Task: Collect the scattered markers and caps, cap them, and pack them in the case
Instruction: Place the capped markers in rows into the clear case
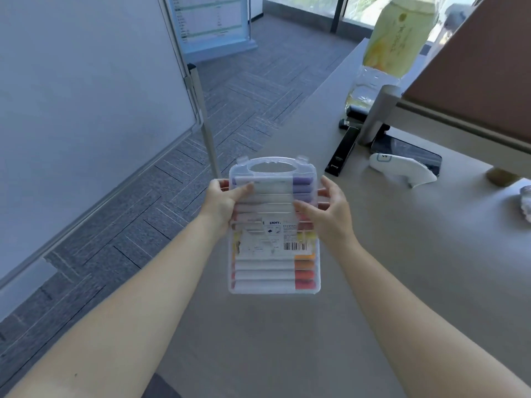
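The left hand (222, 201) is curled round the left edge of the case (274, 225), thumb laid flat on the lid and fingers tucked behind. The right hand (330, 209) is set against the opposite edge, thumb on the lid, its fingers partly hidden behind the rim, so that the case is pinched between the two. It is held above the surface (402, 268), handle away from the person, apparently so that the lid can be pressed shut or checked.

Between the hands, through the clear plastic, capped markers (273, 272) are seen lying in a row, purple caps nearest the handle and orange and red ones nearest the wrists. A label with a barcode is stuck across the lid below the thumbs. The packing is judged close to done; whether the latches are closed cannot be told.

Beyond the right hand, on the surface, a black stapler-like tool (342, 152), a white object (402, 168) and a bottle (388, 50) are left. Beyond the left hand, a whiteboard (86, 96) stands on the carpeted floor.
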`<move>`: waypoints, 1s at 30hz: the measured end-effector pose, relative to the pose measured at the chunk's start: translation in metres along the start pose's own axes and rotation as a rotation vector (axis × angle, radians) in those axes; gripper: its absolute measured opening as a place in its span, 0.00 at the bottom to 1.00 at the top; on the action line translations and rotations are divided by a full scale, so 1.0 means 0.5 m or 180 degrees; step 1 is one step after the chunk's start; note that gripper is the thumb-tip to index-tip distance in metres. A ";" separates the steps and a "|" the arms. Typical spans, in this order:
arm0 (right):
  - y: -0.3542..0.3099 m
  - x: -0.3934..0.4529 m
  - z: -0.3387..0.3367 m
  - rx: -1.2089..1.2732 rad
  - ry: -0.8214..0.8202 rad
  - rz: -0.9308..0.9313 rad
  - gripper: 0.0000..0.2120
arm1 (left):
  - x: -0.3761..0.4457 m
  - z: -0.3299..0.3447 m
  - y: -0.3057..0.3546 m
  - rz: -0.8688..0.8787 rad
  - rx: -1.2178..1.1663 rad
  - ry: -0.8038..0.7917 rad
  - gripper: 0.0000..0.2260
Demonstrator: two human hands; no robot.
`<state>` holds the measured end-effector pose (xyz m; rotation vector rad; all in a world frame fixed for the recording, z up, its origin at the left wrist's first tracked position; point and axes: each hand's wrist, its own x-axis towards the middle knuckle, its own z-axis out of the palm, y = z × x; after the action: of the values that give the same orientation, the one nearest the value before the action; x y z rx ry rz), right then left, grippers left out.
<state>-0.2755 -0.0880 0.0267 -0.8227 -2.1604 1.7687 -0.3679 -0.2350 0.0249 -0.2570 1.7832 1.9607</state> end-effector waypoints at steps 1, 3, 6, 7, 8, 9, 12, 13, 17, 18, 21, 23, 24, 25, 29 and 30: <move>-0.014 0.002 -0.004 0.0095 -0.0064 0.0027 0.34 | -0.012 -0.002 0.014 0.0063 -0.0070 -0.0088 0.11; -0.039 0.006 -0.010 0.0136 -0.0130 0.0030 0.31 | -0.031 -0.006 0.036 0.0265 -0.0128 -0.0256 0.11; -0.073 0.012 -0.013 0.0010 -0.0166 -0.0085 0.25 | -0.041 -0.022 0.053 0.0580 0.0200 -0.0484 0.15; -0.083 0.013 -0.014 -0.0001 -0.0196 -0.0104 0.25 | -0.049 -0.026 0.057 0.0647 0.0370 -0.0544 0.17; -0.092 0.014 -0.015 -0.0013 -0.0246 -0.0125 0.26 | -0.056 -0.030 0.060 0.0693 0.0521 -0.0577 0.18; -0.101 0.013 -0.017 -0.0040 -0.0312 -0.0161 0.28 | -0.065 -0.031 0.063 0.0721 0.0615 -0.0578 0.19; -0.114 0.007 -0.021 -0.0221 -0.0507 -0.0370 0.30 | -0.089 -0.032 0.069 0.0983 0.0770 -0.0583 0.22; -0.115 0.003 -0.022 -0.0265 -0.0536 -0.0427 0.29 | -0.094 -0.032 0.069 0.1090 0.0859 -0.0605 0.22; -0.115 -0.013 -0.021 -0.0298 -0.0499 -0.0599 0.25 | -0.107 -0.033 0.065 0.1275 0.0938 -0.0632 0.21; -0.115 -0.015 -0.021 -0.0333 -0.0490 -0.0645 0.24 | -0.108 -0.033 0.062 0.1321 0.0944 -0.0636 0.21; -0.114 -0.020 -0.019 -0.0475 -0.0502 -0.0790 0.24 | -0.111 -0.032 0.058 0.1463 0.0977 -0.0619 0.21; -0.112 -0.020 -0.019 -0.0577 -0.0500 -0.0871 0.23 | -0.109 -0.032 0.056 0.1508 0.1008 -0.0583 0.21; -0.112 -0.021 -0.019 -0.0587 -0.0491 -0.0878 0.22 | -0.107 -0.032 0.055 0.1525 0.1027 -0.0568 0.21; -0.111 -0.021 -0.019 -0.0567 -0.0478 -0.0874 0.21 | -0.106 -0.030 0.054 0.1546 0.1041 -0.0564 0.21; -0.108 -0.018 -0.017 -0.0491 -0.0339 -0.0839 0.19 | -0.108 -0.025 0.055 0.1603 0.1068 -0.0605 0.22; -0.109 -0.018 -0.016 -0.0478 -0.0319 -0.0838 0.18 | -0.107 -0.024 0.055 0.1607 0.1101 -0.0608 0.22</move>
<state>-0.2791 -0.0927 0.0821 -0.4608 -2.3628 1.5639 -0.3361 -0.2597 0.0715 0.5243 2.1568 1.8533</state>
